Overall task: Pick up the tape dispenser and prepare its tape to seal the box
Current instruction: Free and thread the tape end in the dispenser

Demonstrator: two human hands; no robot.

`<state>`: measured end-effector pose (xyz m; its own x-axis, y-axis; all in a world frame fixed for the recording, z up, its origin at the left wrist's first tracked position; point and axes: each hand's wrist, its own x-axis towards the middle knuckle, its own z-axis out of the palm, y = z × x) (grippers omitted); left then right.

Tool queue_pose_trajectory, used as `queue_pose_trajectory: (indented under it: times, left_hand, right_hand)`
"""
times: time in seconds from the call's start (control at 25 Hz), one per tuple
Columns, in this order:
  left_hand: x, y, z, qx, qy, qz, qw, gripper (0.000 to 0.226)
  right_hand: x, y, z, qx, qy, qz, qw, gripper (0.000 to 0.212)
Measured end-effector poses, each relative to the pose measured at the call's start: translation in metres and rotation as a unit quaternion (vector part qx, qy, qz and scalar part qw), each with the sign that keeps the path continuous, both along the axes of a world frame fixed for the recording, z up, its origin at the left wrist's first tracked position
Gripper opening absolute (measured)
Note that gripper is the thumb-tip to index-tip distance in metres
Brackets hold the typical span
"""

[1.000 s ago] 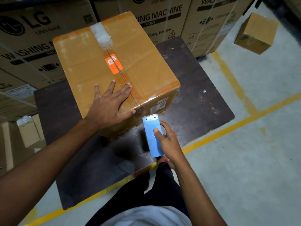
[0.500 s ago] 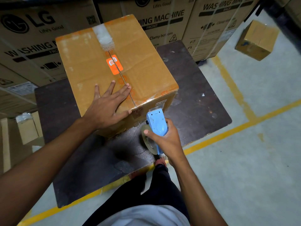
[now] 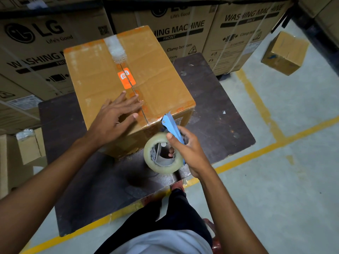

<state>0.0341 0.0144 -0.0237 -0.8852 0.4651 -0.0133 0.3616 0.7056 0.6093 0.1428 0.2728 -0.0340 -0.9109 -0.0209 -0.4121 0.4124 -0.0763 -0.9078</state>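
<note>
A person's right hand [image 3: 190, 149] grips a blue plastic tape dispenser [image 3: 173, 128] just off the near corner of a brown cardboard box [image 3: 102, 70], the fingers wrapped around its flat handle and the thumb pressed on the glossy clear tape roll [image 3: 161, 156] mounted beneath, whose hollow core faces the camera. The dispenser's narrow front end points up toward the box's near top edge; whether it touches the cardboard cannot be told. The left hand [image 3: 114, 118] lies flat on the box lid with fingers spread, beside the centre seam, where an orange sticker [image 3: 126, 78] and a strip of wrinkled clear tape sit farther back. The box stands on a dark, scuffed wooden table [image 3: 220, 125], with bare surface open to its right and in front. Printed washing-machine cartons [image 3: 238, 33] wall in the far side, while grey concrete floor [image 3: 275, 180] with yellow lines lies open on the right, where a small carton [image 3: 284, 53] sits.
</note>
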Motion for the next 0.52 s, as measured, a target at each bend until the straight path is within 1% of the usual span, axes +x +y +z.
queue_pose_trajectory:
  times: [0.08,0.12,0.16,0.2,0.28,0.32,0.52]
  left_hand:
    - [0.004,0.004,0.010,0.073,0.026,-0.008,0.997,0.046]
    - [0.006,0.006,0.014,0.106,0.033,-0.009,0.994,0.041]
    - [0.007,0.009,0.019,0.130,0.040,-0.005,0.991,0.036]
    - [0.008,0.011,0.023,0.146,0.048,0.003,0.988,0.033]
    - [0.008,0.014,0.029,0.160,0.061,0.017,0.985,0.030]
    - [0.008,0.015,0.031,0.165,0.062,0.021,0.984,0.029]
    - [0.007,0.016,0.035,0.183,0.052,0.045,0.981,0.031]
  right_hand:
    - [-0.007,0.000,0.009,-0.038,0.010,0.017,0.999,0.032]
    - [-0.011,-0.001,0.012,-0.064,0.008,0.022,0.998,0.030]
    - [-0.014,-0.003,0.013,-0.100,0.000,0.026,0.995,0.032]
    - [-0.017,-0.006,0.015,-0.142,-0.014,0.024,0.989,0.040]
    - [-0.024,-0.012,0.017,-0.199,-0.046,0.018,0.979,0.054]
    - [-0.027,-0.015,0.016,-0.211,-0.054,0.015,0.976,0.057]
    - [-0.037,-0.026,0.016,-0.233,-0.089,0.018,0.968,0.053]
